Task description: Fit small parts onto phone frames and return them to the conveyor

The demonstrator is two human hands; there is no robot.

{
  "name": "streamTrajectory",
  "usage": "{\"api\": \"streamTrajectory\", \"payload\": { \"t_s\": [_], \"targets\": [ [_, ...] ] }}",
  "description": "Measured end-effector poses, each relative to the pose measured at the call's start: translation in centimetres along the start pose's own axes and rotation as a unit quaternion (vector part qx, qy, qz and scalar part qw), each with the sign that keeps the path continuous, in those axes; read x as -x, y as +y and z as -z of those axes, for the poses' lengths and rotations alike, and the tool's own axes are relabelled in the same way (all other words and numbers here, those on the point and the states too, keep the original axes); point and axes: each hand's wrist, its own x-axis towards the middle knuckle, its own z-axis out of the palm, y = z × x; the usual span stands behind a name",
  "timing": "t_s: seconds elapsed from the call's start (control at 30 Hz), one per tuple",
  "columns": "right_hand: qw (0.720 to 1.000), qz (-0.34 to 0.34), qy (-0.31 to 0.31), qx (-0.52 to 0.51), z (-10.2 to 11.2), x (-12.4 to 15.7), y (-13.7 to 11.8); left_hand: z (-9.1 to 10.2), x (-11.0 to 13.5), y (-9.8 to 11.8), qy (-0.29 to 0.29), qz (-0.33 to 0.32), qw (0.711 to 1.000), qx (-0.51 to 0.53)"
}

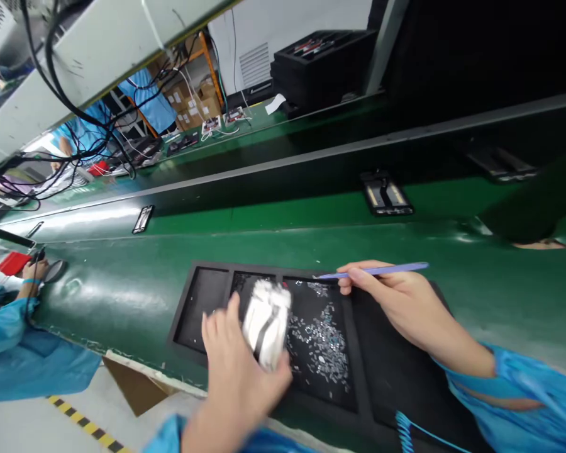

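My left hand grips a phone body by its edges, blurred by motion, its silvery inside with a dark strip facing up. It is above a black compartment tray. My right hand pinches purple tweezers between thumb and fingers, their tips pointing left over the tray's back edge. Many tiny clear and metallic parts lie scattered in the tray's middle compartment, just right of the phone body. A few small dark bits sit in the compartment behind the phone body.
Other phone bodies lie on the green bench: one behind my right hand, one farther left. A co-worker's hand is at the left edge. A blue coiled cord lies by my right sleeve. Black cables hang at upper left.
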Motion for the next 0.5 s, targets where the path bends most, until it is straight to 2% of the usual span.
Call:
{"api": "streamTrajectory", "payload": {
  "t_s": [0.07,0.1,0.17,0.23,0.27,0.33,0.37,0.43,0.5],
  "targets": [
    [1.000,0.003,-0.011,0.008,-0.1,-0.1,0.1,-0.7,5.3,1.2,0.023,0.045,0.999,0.002],
    [1.000,0.004,-0.016,0.014,-0.2,0.0,0.0,-1.2,6.8,1.6,0.021,0.065,0.998,-0.002],
    [0.999,0.004,-0.028,0.026,-0.9,0.1,-0.7,-1.8,8.0,1.8,0.003,0.080,0.997,-0.008],
    [0.997,0.016,-0.058,0.041,-2.2,0.1,-1.8,-1.8,7.5,1.0,-0.011,0.043,0.999,-0.003],
    [0.995,0.028,-0.079,0.051,-3.0,0.1,-2.4,-1.6,6.8,0.2,-0.017,-0.004,1.000,-0.001],
    [0.987,0.072,-0.117,0.082,-5.0,0.0,-3.2,-0.8,5.0,-1.7,-0.042,-0.162,0.986,-0.007],
    [0.981,0.102,-0.127,0.101,-5.9,0.0,-3.4,-0.4,3.9,-2.7,-0.062,-0.257,0.964,-0.016],
    [0.969,0.160,-0.133,0.130,-7.5,-0.2,-3.3,0.1,1.7,-4.4,-0.105,-0.420,0.900,-0.040],
    [0.961,0.195,-0.135,0.142,-8.5,-0.3,-2.8,0.0,0.0,-5.4,-0.131,-0.512,0.847,-0.056]
  ]
}}
